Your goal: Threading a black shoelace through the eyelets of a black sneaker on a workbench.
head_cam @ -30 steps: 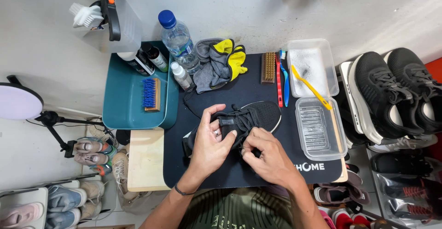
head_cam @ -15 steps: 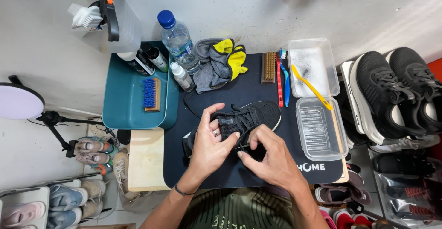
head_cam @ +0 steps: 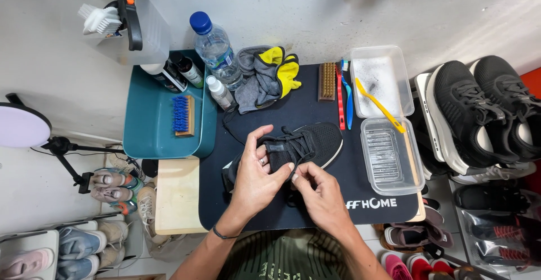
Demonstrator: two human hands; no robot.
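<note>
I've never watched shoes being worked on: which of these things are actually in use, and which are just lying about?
In use:
- black sneaker, gripped by the left hand
- its black lace, pinched by the right hand
- black mat under it

Lying about:
- water bottle
- grey and yellow gloves
- blue brush
- clear tubs
- black pair

View: single head-worn camera, no second view to share ground with.
Position: above the near edge of the worktop point(head_cam: 315, 119), over the wearer's own lap.
Direction: almost straight down, tilted slightly toward the far edge and the pale wall beyond.
Nearness: close; forearms enter from the bottom, left hand point(head_cam: 256, 176) and right hand point(head_cam: 321, 192) meeting on the black shoe point(head_cam: 307, 145) near the frame's middle.
Coverage: whole dark mat edge to edge, teal tray point(head_cam: 155, 128) off the left edge, shoes on the floor to both sides.
</note>
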